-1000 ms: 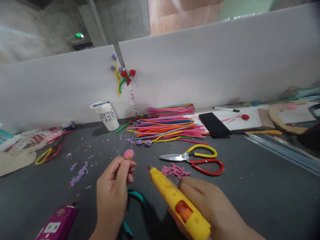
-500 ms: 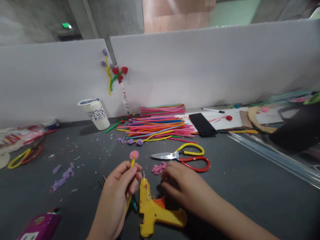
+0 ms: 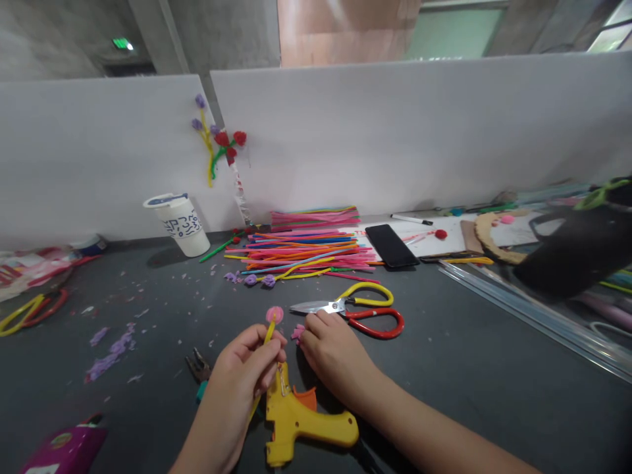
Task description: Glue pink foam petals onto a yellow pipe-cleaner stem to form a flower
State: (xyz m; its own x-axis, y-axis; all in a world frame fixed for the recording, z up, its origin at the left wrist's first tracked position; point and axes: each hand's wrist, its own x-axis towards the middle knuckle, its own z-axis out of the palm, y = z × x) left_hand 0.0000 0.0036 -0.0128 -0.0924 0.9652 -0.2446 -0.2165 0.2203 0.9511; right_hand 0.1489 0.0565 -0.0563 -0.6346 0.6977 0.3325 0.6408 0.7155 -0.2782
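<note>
My left hand (image 3: 239,378) is closed in a pinch around a yellow pipe-cleaner stem (image 3: 269,331). A round pink flower head (image 3: 274,315) tops that stem, tilted above my fingertips. My right hand (image 3: 340,355) rests low on the table, its fingers curled down over small pink pipe-cleaner pieces (image 3: 297,333); what its fingertips grip is hidden. Between my forearms lies a yellow hot glue gun (image 3: 316,426) with an orange trigger, its nozzle behind my left fingers. Just beyond my right hand are scissors (image 3: 378,322) with yellow and red handles. Pliers (image 3: 200,370) stick out left of my left hand.
Coloured pipe cleaners (image 3: 306,253) lie in a heap farther back, near a black phone (image 3: 390,245). A white cup (image 3: 182,227) stands at the back left. Purple scraps (image 3: 113,352) and a purple box (image 3: 66,447) are on the left. Clear sticks (image 3: 533,316) lie right.
My right hand has moved left and forward onto the pink pieces, covering most of them. The flower in my left hand has shifted slightly right, now in front of the glue gun's nozzle.
</note>
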